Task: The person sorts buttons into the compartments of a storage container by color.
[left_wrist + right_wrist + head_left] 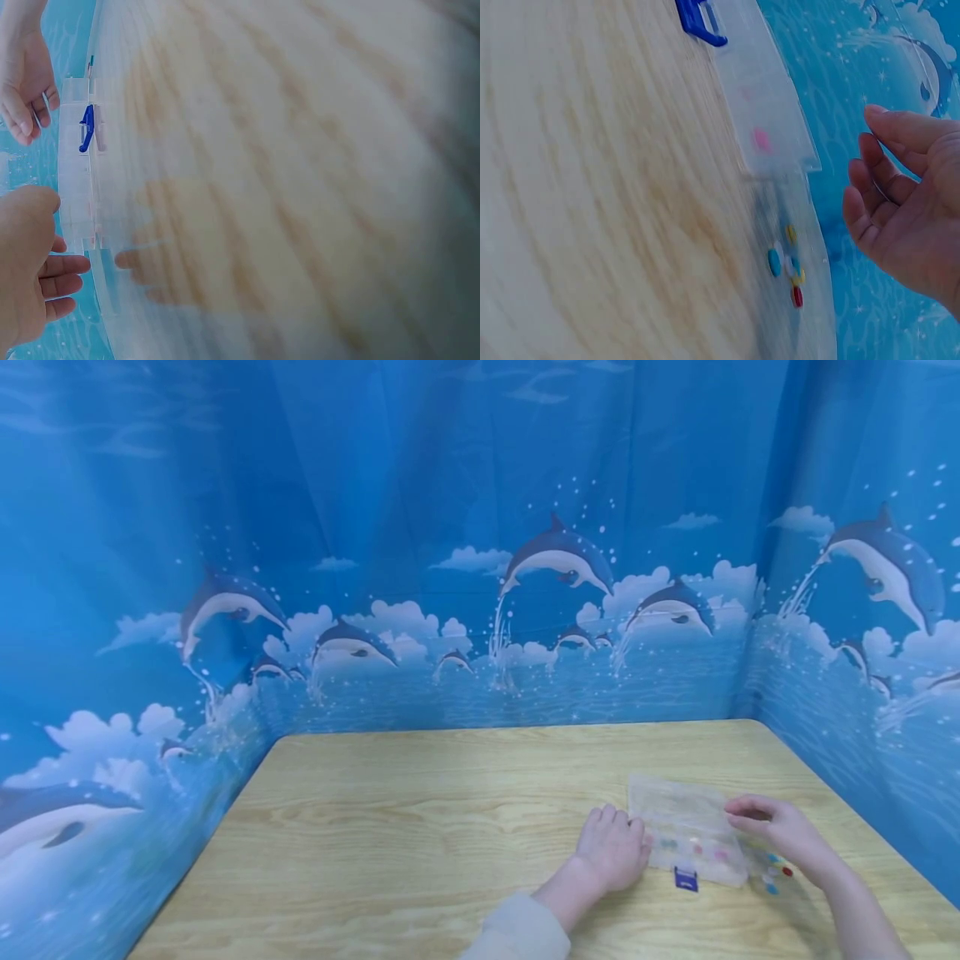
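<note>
A translucent plastic pill case (675, 806) lies on the right side of the table, its blue latch (686, 878) facing the near edge. Pink and greenish pieces show through its near half. Beside its left edge my left hand (615, 850) rests with fingertips down close to the case; its fingers (66, 285) look relaxed in the left wrist view. My right hand (787, 835) hovers at the right edge of the case. Its fingers bend loosely, with a gap between thumb and index finger and nothing visible in it in the right wrist view.
Several small pills lie loose on the wooden table (420, 827) right of the case, including a blue one (774, 262), a red one (797, 297) and a yellow one (790, 232). A blue dolphin-printed curtain (420, 568) surrounds the table's back and sides.
</note>
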